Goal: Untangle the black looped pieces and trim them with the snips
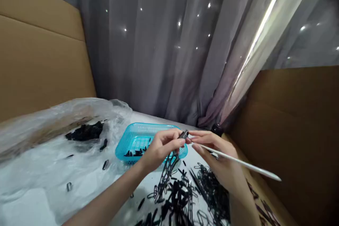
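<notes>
Here at the middle of the scene, the left hand (162, 145) has thumb and fingers pinched on a small, dark, narrow clip-like piece (183, 134), which pokes up beyond the fingertips; any marking on it is too small to read. Just to its right, the right hand (218, 150) grips a slim, white, tapered stick (241, 162), its thin end by the piece and its thick end pointing right and near. Below the left hand, a dark string of linked loops (166, 174) trails toward a heap of small black oblong pieces (177, 197). Near right, a tangle of black wire loops (215, 192); on the far side, a bright blue perforated plastic basket (123, 141) holding more black pieces; and at left, crumpled clear plastic sheeting (34, 166).
</notes>
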### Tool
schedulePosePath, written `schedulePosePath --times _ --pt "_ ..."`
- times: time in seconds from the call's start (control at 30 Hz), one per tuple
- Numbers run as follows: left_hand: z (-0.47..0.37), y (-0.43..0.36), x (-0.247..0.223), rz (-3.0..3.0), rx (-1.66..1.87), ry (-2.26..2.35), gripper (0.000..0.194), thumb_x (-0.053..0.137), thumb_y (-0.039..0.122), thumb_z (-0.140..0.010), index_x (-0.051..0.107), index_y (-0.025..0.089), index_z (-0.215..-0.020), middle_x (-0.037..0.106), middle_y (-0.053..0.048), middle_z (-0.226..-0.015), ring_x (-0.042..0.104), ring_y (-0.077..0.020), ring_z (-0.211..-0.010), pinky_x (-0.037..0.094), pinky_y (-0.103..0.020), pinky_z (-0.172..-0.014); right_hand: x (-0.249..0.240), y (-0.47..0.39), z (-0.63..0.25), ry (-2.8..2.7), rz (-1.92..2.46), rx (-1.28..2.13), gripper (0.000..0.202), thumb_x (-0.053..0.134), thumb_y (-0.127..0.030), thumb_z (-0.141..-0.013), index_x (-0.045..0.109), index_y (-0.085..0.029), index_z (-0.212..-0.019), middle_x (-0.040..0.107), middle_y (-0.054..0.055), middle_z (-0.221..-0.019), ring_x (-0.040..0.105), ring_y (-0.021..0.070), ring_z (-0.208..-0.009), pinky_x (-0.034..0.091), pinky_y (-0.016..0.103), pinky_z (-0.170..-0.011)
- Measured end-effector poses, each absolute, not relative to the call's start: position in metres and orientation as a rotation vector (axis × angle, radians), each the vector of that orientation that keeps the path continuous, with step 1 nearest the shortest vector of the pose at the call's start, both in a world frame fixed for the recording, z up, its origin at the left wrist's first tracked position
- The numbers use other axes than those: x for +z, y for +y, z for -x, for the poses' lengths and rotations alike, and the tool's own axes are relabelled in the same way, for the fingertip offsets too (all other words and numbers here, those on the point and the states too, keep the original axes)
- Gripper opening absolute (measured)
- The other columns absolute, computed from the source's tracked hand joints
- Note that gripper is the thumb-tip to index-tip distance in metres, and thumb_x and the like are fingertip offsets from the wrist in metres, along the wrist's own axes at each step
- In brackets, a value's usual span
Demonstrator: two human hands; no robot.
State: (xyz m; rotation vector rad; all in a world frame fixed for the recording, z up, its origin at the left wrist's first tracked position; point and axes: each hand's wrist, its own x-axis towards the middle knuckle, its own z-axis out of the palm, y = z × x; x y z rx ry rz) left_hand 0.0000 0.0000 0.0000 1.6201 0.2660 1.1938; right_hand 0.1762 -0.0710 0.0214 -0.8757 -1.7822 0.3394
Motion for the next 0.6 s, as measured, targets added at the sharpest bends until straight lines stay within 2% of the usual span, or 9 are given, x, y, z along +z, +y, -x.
schedulePosePath --times 0.17,0.3,0.4,0.6 --pt "0.005 -0.001 -0.002 -1.63 1.194 0.258 0.033 0.059 0.026 -0.083 0.049 0.019 -0.052 0.052 0.001 -0.063 0.049 -0.0144 -0.068 0.039 -0.025 -0.066 0.022 -0.071 -0.169 -1.715 0.827 0.395 0.007 0.069 -0.02 -0.091 0.074 -0.024 -0.094 0.075 0.006 -0.114 0.069 0.0207 -0.113 0.059 0.027 -0.088" --pt "0.004 -0.005 0.002 -1.643 1.144 0.26 0.031 0.059 0.025 -0.081 0.052 0.018 -0.052 0.058 -0.001 -0.066 0.054 -0.0145 -0.071 0.042 -0.025 -0.068 0.02 -0.07 -0.168 -1.621 0.808 0.526 0.005 0.071 -0.022 -0.09 0.074 -0.025 -0.093 0.074 0.004 -0.118 0.071 0.0185 -0.108 0.059 0.024 -0.088" --pt "0.002 -0.007 0.004 -1.641 1.077 0.277 0.028 0.059 0.028 -0.083 0.055 0.018 -0.058 0.061 -0.001 -0.064 0.054 -0.013 -0.061 0.043 -0.025 -0.061 0.02 -0.069 -0.168 -1.573 0.815 0.483 0.005 0.07 -0.021 -0.09 0.074 -0.025 -0.092 0.076 0.004 -0.114 0.072 0.0187 -0.106 0.059 0.025 -0.087" --pt "0.0 -0.011 0.003 -1.592 0.992 0.364 0.021 0.06 0.036 -0.088 0.055 0.019 -0.076 0.057 0.006 -0.054 0.042 -0.0066 -0.042 0.032 -0.019 -0.043 0.021 -0.07 -0.172 -1.517 0.853 0.378 0.004 0.07 -0.027 -0.09 0.074 -0.024 -0.091 0.075 0.006 -0.115 0.07 0.0213 -0.109 0.059 0.029 -0.089"
